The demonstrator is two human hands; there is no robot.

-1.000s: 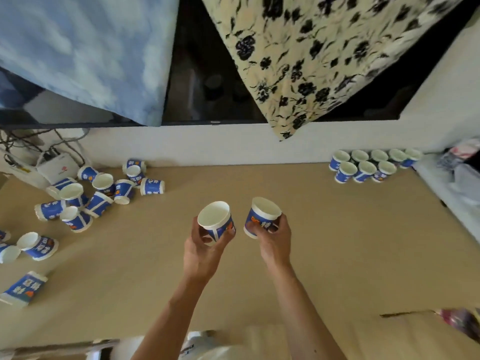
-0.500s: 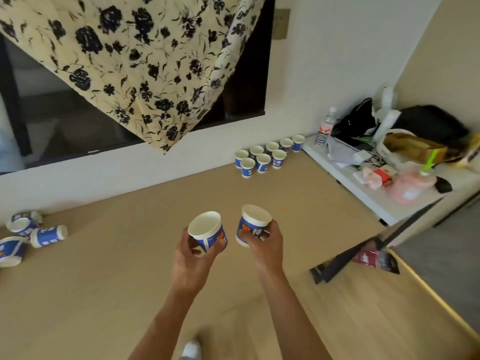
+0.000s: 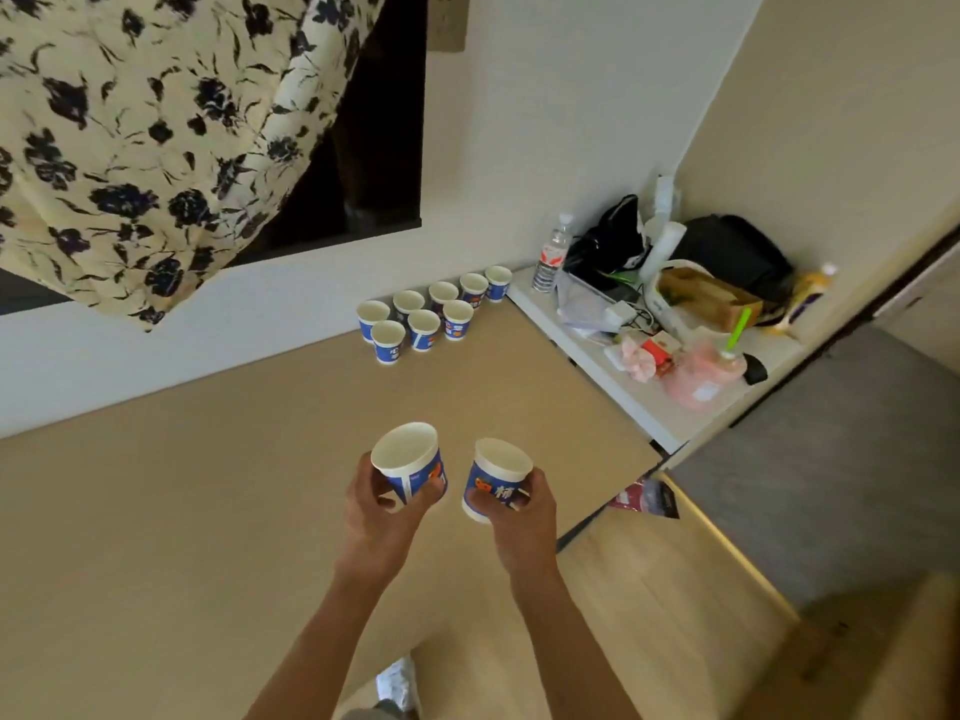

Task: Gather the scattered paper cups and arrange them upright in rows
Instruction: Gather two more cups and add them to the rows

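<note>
While you stand over the tan cardboard floor sheet [image 3: 182, 511], each of your hands grips one blue-and-white paper cup with a white rim and orange print. Your left hand [image 3: 376, 517] is wrapped round the lower wall of the left cup [image 3: 410, 462], fingers curled at the front and thumb at the near side, so the cup sits above and just beyond your knuckles, its mouth open upward and tipped a little toward you. Your right hand [image 3: 522, 517] is clamped on the right cup [image 3: 496, 478] in the same way; that cup stands out to the left of your palm, its mouth tilted slightly away to the upper left (the printed characters face you). The two cups are just beside each other with a narrow gap between them, not touching, and both are held clear of the sheet.

Farther off, against the white wall [image 3: 545, 148], the upright group of matching cups [image 3: 431, 314] stands in two rows: five along the wall and three in front, mouths up, close together. They are well apart from your hands, beyond and slightly to the right of the cup in your left.

To the right of that group runs a low white shelf [image 3: 639, 402] crowded with a clear plastic water bottle [image 3: 551, 254], a black bag [image 3: 732, 252] and a pink plastic bag [image 3: 701, 374]. A cream curtain with dark flowers [image 3: 156, 137] hangs at the upper left.
</note>
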